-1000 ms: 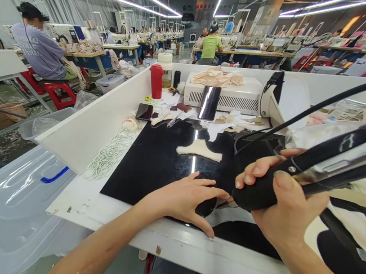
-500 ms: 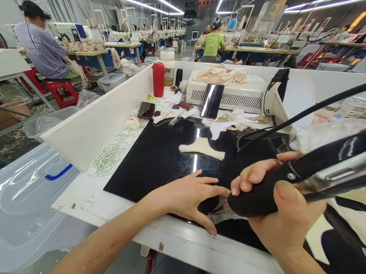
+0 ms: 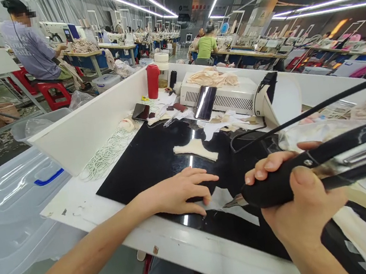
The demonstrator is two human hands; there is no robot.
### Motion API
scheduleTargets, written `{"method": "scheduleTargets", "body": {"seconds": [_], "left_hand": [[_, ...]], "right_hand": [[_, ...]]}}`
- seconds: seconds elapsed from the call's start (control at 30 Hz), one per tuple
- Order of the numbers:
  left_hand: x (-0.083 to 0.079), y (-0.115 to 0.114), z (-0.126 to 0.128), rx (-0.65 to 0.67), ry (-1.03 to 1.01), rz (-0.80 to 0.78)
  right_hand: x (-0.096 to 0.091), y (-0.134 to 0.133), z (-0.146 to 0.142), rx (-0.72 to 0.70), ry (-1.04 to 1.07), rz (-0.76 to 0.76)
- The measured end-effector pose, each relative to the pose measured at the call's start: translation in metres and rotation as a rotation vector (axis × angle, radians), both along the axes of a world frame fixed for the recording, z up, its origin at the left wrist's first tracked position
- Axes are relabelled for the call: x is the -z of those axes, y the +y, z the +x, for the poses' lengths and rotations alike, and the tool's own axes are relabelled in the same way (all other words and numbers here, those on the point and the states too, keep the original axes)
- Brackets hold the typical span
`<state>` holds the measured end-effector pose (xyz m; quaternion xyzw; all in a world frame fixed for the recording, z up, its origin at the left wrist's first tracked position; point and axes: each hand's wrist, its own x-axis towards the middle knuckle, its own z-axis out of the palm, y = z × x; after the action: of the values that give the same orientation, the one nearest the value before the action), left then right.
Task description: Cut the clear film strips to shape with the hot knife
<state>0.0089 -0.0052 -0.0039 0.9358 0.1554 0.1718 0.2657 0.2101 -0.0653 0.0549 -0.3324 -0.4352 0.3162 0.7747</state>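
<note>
My right hand [image 3: 304, 210] is wrapped round a black corded hand tool [image 3: 268, 190] with silver trim and a narrow pointed metal tip; its exact kind I cannot make out. That tip touches or hovers just over a thin whitish cut piece [image 3: 245, 216] lying on the glossy black sheet [image 3: 132, 162]. At the piece's left edge, my left hand [image 3: 180, 194] rests palm down with its fingers apart, thumb and fingertips by the piece. Farther back on the sheet lies a cream curved piece [image 3: 195, 149].
A phone [image 3: 206, 102] leans against a white vented box [image 3: 232, 98]; another phone [image 3: 141, 111] lies to its left. Behind stands a red bottle [image 3: 153, 81]. Pale cord [image 3: 106, 152] is heaped at left. White panels [image 3: 88, 118] border the table. The tool's black cable [image 3: 319, 111] crosses at right.
The tool in my right hand has moved right, uncovering its tip and the whitish piece. My left hand has shifted slightly left. The whole view has turned a little.
</note>
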Motion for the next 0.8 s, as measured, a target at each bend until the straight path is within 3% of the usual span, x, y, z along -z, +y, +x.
{"method": "scheduleTargets", "body": {"seconds": [0.27, 0.47, 0.6, 0.8], "left_hand": [[-0.006, 0.015, -0.013, -0.106, 0.044, 0.179], [0.001, 0.012, -0.009, -0.383, -0.034, 0.324], [0.006, 0.006, -0.001, -0.335, 0.002, 0.282], [0.007, 0.009, 0.007, -0.288, 0.01, 0.357]], "right_hand": [[-0.007, -0.002, 0.023, 0.102, -0.185, -0.038], [-0.019, 0.003, 0.027, 0.001, -0.132, -0.049], [-0.01, 0.009, 0.023, 0.05, -0.187, -0.036], [0.002, 0.014, 0.012, 0.065, -0.136, 0.01]]}}
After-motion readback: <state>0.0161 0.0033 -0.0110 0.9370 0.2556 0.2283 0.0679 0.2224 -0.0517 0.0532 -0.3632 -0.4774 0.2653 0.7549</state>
